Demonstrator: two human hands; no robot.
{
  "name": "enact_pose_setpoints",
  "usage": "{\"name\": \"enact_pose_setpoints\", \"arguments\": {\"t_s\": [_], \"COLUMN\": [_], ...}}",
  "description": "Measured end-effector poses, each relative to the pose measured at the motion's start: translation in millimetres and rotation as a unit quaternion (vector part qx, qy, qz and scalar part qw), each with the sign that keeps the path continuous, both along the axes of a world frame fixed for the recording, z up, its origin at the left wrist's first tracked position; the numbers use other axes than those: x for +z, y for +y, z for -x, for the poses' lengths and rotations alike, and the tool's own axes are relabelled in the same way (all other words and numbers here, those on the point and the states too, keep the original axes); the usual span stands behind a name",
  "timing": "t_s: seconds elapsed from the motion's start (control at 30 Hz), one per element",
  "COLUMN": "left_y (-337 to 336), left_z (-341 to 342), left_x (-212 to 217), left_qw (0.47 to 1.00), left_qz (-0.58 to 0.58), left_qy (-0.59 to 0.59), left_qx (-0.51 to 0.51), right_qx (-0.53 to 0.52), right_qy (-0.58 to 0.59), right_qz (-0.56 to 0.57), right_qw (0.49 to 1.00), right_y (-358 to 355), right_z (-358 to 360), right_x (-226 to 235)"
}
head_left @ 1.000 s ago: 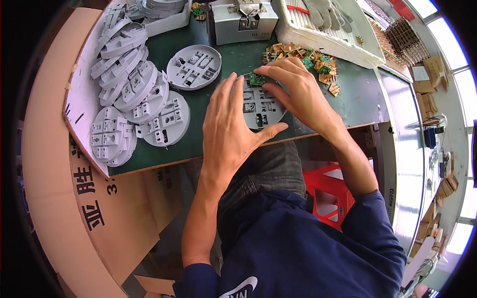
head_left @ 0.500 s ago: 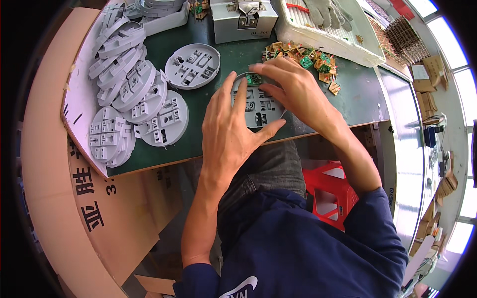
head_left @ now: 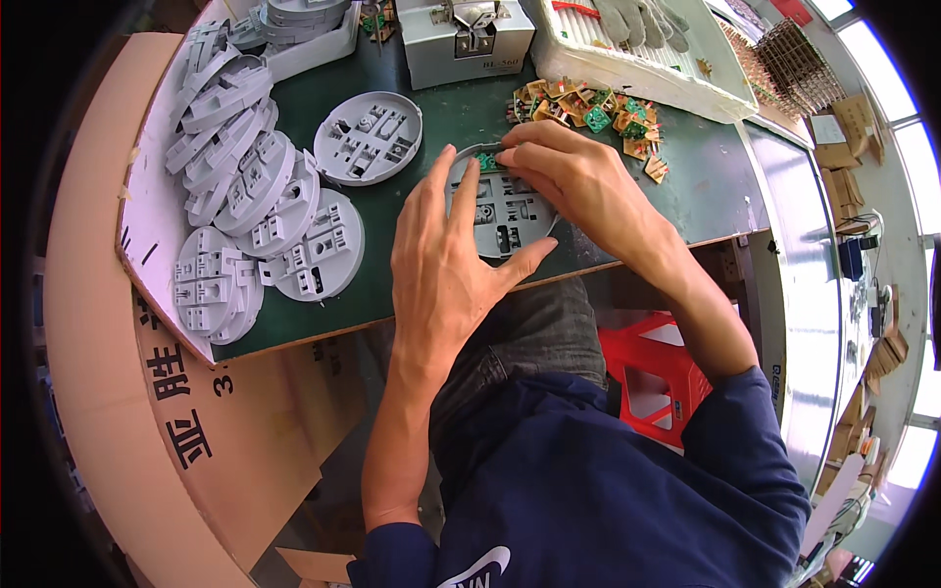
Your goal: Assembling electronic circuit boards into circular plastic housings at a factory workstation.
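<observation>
A round grey plastic housing [head_left: 518, 208] with many slots lies on the table near its front edge. My left hand [head_left: 441, 257] grips it between the thumb, along the near right rim, and fingers stretched over its left side. At the housing's far edge sits a small green circuit board [head_left: 486, 163]. My right hand [head_left: 585, 178] reaches over the far right rim with bent fingers, fingertips pressed together at that board's right side. The exact contact there is partly hidden by the fingers. Left of my hands lies a second grey housing [head_left: 369, 139], flat with its compartments facing up.
Grey housings [head_left: 253, 181] lie heaped at the left beside a cardboard wall. Behind my right hand is a pile of small circuit boards [head_left: 627, 116]. A silver metal box [head_left: 469, 49] and a white foam tray [head_left: 647, 86] with gloves stand at the back. A red stool [head_left: 655, 367] is below.
My right fingertips have drawn together and come down beside the green circuit board. My left hand keeps its hold on the housing. The whole view has shifted slightly.
</observation>
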State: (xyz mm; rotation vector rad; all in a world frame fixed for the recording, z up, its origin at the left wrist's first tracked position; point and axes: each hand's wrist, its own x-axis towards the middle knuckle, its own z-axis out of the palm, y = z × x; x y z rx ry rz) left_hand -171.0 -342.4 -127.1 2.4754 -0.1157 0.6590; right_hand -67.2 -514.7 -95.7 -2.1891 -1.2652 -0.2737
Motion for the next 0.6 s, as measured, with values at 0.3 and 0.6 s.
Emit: {"name": "enact_pose_setpoints", "arguments": {"t_s": [0.3,0.6], "left_y": [3.2,7.2], "left_z": [0.4,-4.2], "left_x": [5.2,-2.3], "left_qw": [0.997,0.995], "left_qz": [-0.076,-0.095], "left_qy": [-0.002,-0.036], "left_qx": [0.012,0.012], "right_qx": [-0.008,-0.083], "right_qy": [-0.079,0.073], "right_qz": [0.142,-0.129], "right_qw": [0.987,0.985], "right_y": [-0.1,25.0], "right_z": [18.3,-34.7], "right_x": [9.8,65.7]}}
